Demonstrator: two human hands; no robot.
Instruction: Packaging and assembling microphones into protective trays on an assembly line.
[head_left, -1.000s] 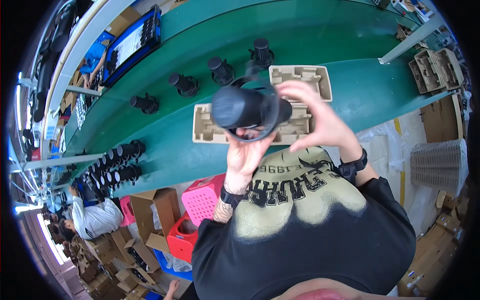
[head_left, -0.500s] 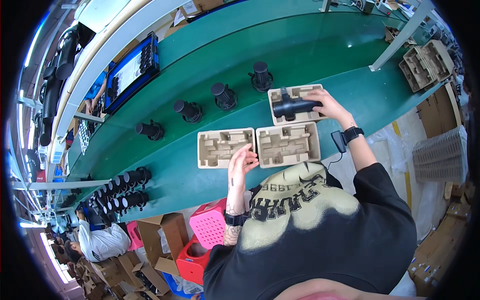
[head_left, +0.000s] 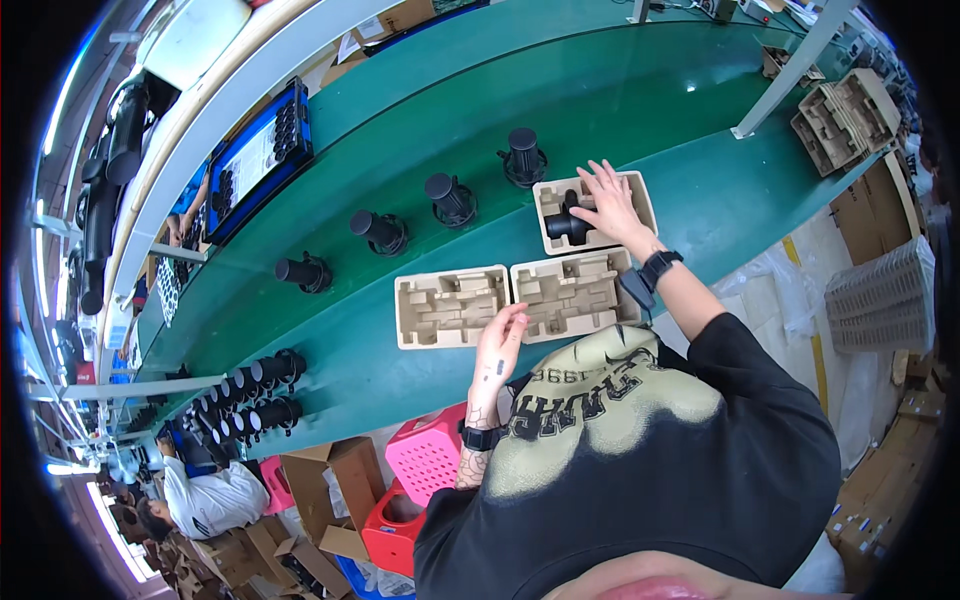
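Observation:
My right hand [head_left: 612, 208] lies over the back moulded pulp tray [head_left: 648, 200], fingers spread. Under its palm and fingertips is a black cylindrical device [head_left: 566, 224], much like a microphone, lying on its side in the tray's recess; the hand covers its right end. Two more beige pulp trays with shaped hollows sit side by side in front, a left one [head_left: 425, 338] and a right one [head_left: 562, 262]. By the near edges where these two meet, my left hand [head_left: 498, 345] hovers with loosely bent fingers, holding nothing.
Several black microphone-like cylinders in ring mounts [head_left: 452, 200] stand in a row along the green bench [head_left: 360, 345]. More black cylinders [head_left: 262, 392] are grouped at the left. Stacked pulp trays [head_left: 842, 122] are at the far right. A pink stool [head_left: 425, 460] is below the bench.
The black device has gone down into the back tray. My right hand has shifted left from gripping its end to resting spread over it. My left hand has moved slightly right and nearer.

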